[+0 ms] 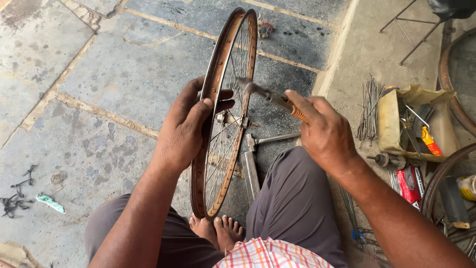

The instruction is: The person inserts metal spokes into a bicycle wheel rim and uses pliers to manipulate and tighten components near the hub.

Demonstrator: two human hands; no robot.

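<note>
The floor [124, 74] consists of large grey stone slabs with rough, stained surfaces and pale mortar joints. A bicycle wheel [210, 164] stands upright on its edge between the person's knees, its lower rim resting near the bare feet [218, 231]. The rim is a thin metal hoop, brown with rust on its inner channel, laced with fine wire spokes that meet at a small metal hub [229, 119] in the middle.

The left hand [186, 124] grips the near side of the rim, its fingers curled through the spokes and the thumb pressed on the outer edge. The right hand [322, 131] is clenched around a screwdriver [275, 98] with a ribbed orange handle and a grey metal shaft; the tip points at the spokes just above the hub.

A hammer [270, 139] with a steel head and shaft lies on the floor behind the wheel, beside a flat metal bar [251, 173]. To the right sits a soft, yellowed plastic container [391, 129] holding assorted tools. A bundle of loose thin spokes [369, 104] lies just beside it.
</note>
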